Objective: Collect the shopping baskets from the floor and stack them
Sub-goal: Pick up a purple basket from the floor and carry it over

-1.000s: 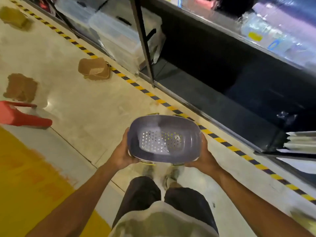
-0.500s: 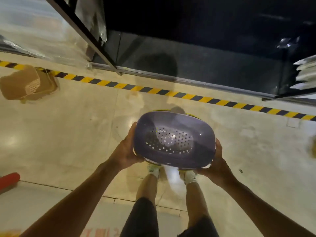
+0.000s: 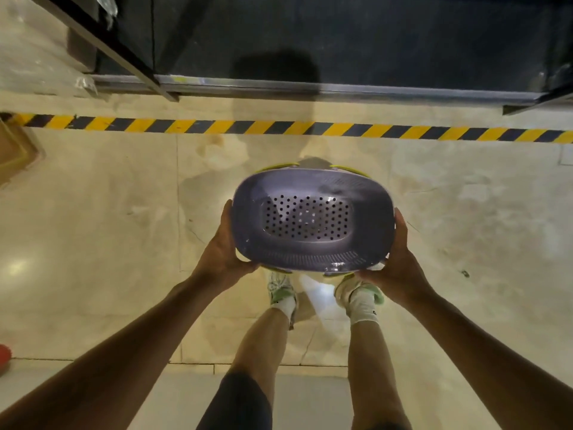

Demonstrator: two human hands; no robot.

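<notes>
A purple oval basket [image 3: 313, 218] with a perforated bottom hangs in mid-air above my feet. Yellow-green edges of further baskets or handles peek out under its rim. My left hand [image 3: 224, 249] grips its left side and my right hand [image 3: 393, 259] grips its right side. A brown basket [image 3: 15, 150] lies on the floor at the far left edge, partly cut off by the frame.
A yellow-black hazard stripe [image 3: 279, 127] runs across the floor ahead. Behind it stands a dark low shelf [image 3: 341, 41] with a metal front rail and an upright post [image 3: 124, 57]. A red object [image 3: 3, 356] shows at the lower left edge.
The view has swung right and down to face the shelf squarely. The brown basket slid to the left edge. The purple basket stays in both hands.
</notes>
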